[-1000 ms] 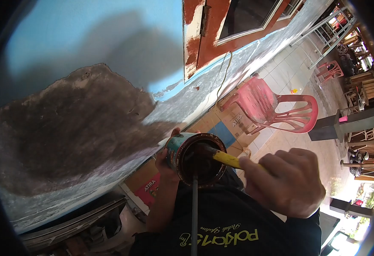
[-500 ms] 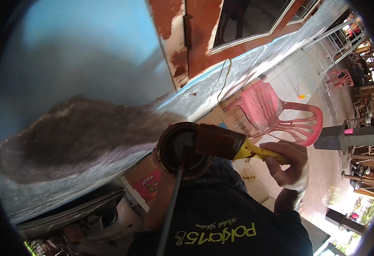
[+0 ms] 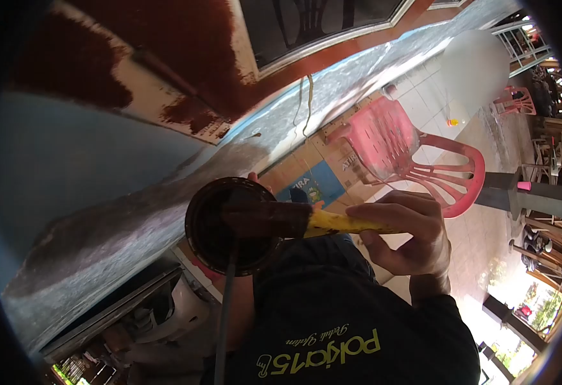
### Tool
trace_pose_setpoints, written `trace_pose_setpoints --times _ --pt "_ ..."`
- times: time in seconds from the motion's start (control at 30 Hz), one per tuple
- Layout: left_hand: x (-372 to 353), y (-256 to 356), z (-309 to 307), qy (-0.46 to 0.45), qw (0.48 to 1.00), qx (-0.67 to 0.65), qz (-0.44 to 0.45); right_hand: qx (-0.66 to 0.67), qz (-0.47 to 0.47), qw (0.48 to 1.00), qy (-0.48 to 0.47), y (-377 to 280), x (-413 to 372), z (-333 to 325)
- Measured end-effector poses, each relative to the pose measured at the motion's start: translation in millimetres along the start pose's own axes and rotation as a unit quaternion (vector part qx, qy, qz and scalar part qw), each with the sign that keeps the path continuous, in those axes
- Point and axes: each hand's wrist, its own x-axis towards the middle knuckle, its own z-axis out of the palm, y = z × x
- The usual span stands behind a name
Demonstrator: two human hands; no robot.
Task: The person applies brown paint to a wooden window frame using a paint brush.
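My right hand (image 3: 415,234) is closed around the yellow handle of a paintbrush (image 3: 274,220). The bristles and ferrule are coated in dark brown paint, and the brush tip lies over the mouth of a round paint can (image 3: 194,240). Brown paint coats the can's rim, and its inside is dark. My left hand (image 3: 254,177) supports the can from behind; only fingertips show past the rim, the rest being hidden. A thin grey rod (image 3: 225,314) runs from the can's mouth toward the bottom edge of the view.
A partly painted brown door frame (image 3: 184,96) with glass panes borders a blue and grey wall (image 3: 114,147). Beside it stands a pink plastic chair (image 3: 383,135) above flattened cardboard (image 3: 332,154) on the tiled floor. A metal ladder (image 3: 521,48) and dark pillar (image 3: 505,192) stand farther off.
The paintbrush has moved left, its bristles now farther across the can's mouth. The can looks larger and sits farther left. My view has turned, showing more of the brown frame.
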Motion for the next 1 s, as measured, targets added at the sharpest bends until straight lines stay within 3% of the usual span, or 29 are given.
trace_pose_setpoints --times 0.17,0.27,0.4,0.47,0.83,1.0 --pt "20.2 -5.1 -5.5 -0.032 0.999 -0.014 -0.039 0.019 0.006 1.0 -0.005 10.0 -2.3 -6.0" --pt "14.0 -3.8 -7.6 -0.047 0.997 -0.033 -0.058 0.014 -0.01 0.999 0.039 11.0 -9.6 -0.4" --pt "-18.5 14.5 -1.5 0.108 0.987 -0.104 -0.054 0.034 0.005 0.998 0.055 8.7 -24.2 4.6" --pt "-15.8 15.7 -3.4 0.125 0.99 -0.045 -0.049 0.032 0.01 0.997 0.062 6.3 -28.0 5.0" --pt "-1.8 3.6 1.9 0.044 0.998 0.018 -0.042 0.04 -0.014 0.995 0.085 6.1 -35.3 10.6" --pt "2.6 -2.2 5.7 0.025 0.999 0.024 -0.018 0.083 0.037 0.993 0.069 3.8 -33.2 9.9"
